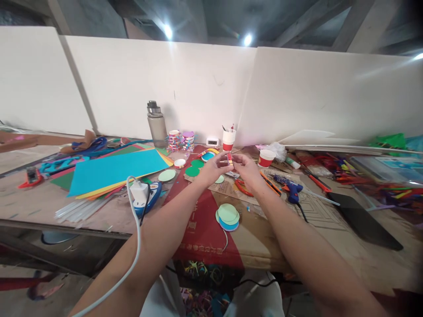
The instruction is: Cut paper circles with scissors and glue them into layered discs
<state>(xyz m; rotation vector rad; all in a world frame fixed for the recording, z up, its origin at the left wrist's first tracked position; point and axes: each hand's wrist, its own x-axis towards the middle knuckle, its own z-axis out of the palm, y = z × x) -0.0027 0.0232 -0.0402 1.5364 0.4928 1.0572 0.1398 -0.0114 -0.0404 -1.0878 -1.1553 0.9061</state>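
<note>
- A small strip-like paper piece, red with yellow and pale bands [229, 159], stands roughly upright between the two hands, its long axis running up and down, held in the air above the middle of the table.
- The left hand [211, 169] pinches the piece from its left side with thumb and fingertips closed on it; the right hand [246, 171] meets it from the right, fingertips closed on the same piece. Both hands are equally near, and the piece sits right at the fingertips, not deep in either palm.
- Directly below and toward the person lies a stack of pale green and blue paper circles [228, 216] on a dark red cloth with gold printing [205, 237].
- Just beside the right hand, orange-handled scissors [251, 187] and a blue hot-glue gun [291, 189] lie on the worn brown work table [330, 246].
- To the left lies a fan of coloured card sheets with a large turquoise one on top [115, 169]; behind the hands stand a red-and-white paper cup [228, 140] and a grey water bottle [156, 124].
- White partition boards [198, 83] close off the back of the table.
</note>
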